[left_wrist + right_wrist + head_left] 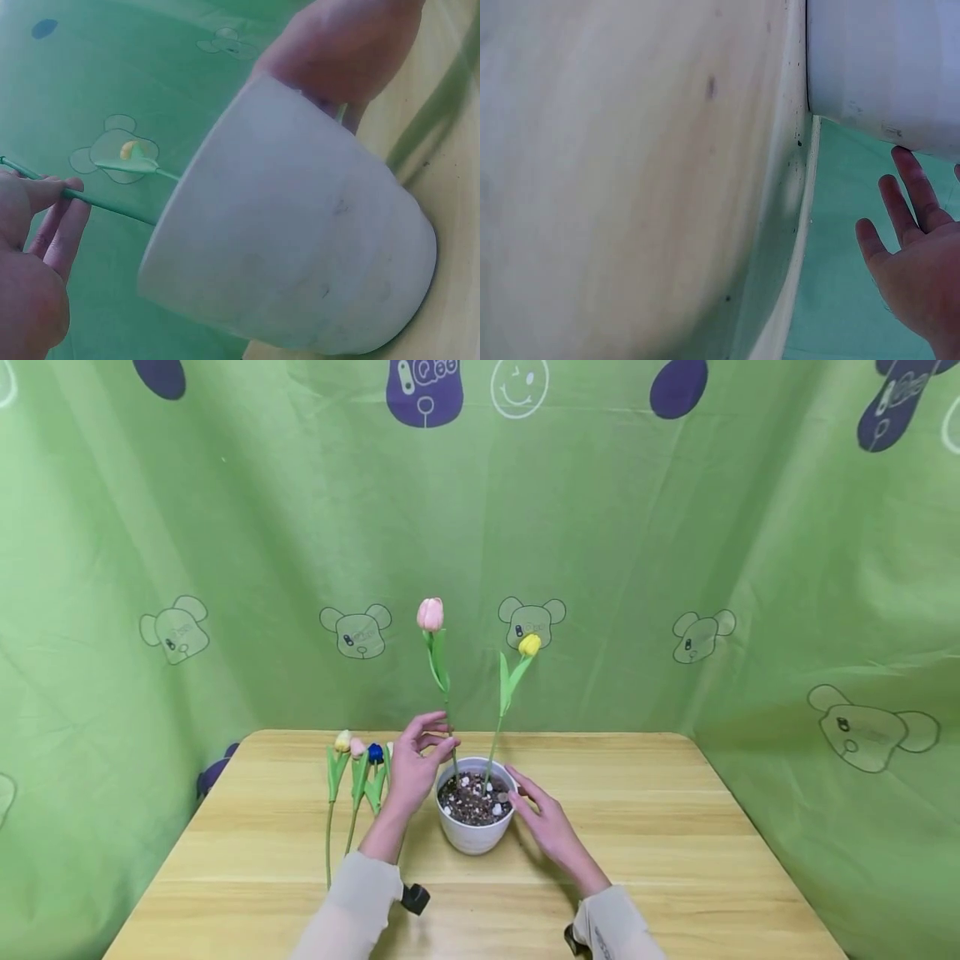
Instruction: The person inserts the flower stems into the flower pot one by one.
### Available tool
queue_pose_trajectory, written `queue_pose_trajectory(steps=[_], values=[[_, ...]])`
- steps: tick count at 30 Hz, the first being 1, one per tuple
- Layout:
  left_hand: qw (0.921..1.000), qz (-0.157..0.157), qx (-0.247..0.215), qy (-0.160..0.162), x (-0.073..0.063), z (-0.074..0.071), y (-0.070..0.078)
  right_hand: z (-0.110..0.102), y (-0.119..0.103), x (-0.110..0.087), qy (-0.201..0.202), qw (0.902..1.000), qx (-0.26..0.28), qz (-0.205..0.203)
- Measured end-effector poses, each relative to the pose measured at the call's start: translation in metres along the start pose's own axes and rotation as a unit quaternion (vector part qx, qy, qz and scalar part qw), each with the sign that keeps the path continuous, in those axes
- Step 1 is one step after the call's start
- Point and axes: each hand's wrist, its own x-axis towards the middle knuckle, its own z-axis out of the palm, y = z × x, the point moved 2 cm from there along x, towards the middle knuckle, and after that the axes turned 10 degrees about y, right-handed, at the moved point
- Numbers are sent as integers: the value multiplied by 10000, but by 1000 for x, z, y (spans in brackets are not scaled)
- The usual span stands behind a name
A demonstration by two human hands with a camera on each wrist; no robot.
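My left hand pinches the green stem of a pink tulip just above the rim of a white pot. The stem runs between thumb and fingers in the left wrist view, its lower end in the dark soil. A yellow tulip stands in the same soil, leaning right. On the pot's right side my right hand rests with fairly straight, spread fingers. In the right wrist view a fingertip of this hand meets the pot wall.
Left of the pot, several more tulips lie on the wooden table, among them a cream one, a light pink one and a blue one. My left forearm partly covers them. A green printed curtain surrounds the table's back and sides.
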Motion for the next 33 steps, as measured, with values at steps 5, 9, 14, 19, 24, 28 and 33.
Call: queue_pose_trajectory(steps=[5, 9, 14, 19, 24, 28, 33], values=[[9999, 64, 75, -23, 5, 4, -9, 1, -4, 0, 15, 9999, 112, 29], [9998, 117, 134, 40, 8, 6, -14, 2, -7, -1, 29, 9999, 169, 7], [9997, 113, 205, 13, 9, 8, -22, 1, -7, -1, 50, 9997, 223, 27], [9992, 165, 367, -52, 8, 11, -28, 1, -6, -2, 97, 9995, 305, 54], [9986, 233, 472, 5, 7, 10, -29, 2, -4, -1, 104, 9992, 390, 33], [9984, 270, 501, -53, 7, 11, -32, 2, -4, -1, 89, 9991, 408, 32], [9981, 332, 508, -107, 6, 11, -34, 3, -3, 0, 134, 9994, 326, 33]])
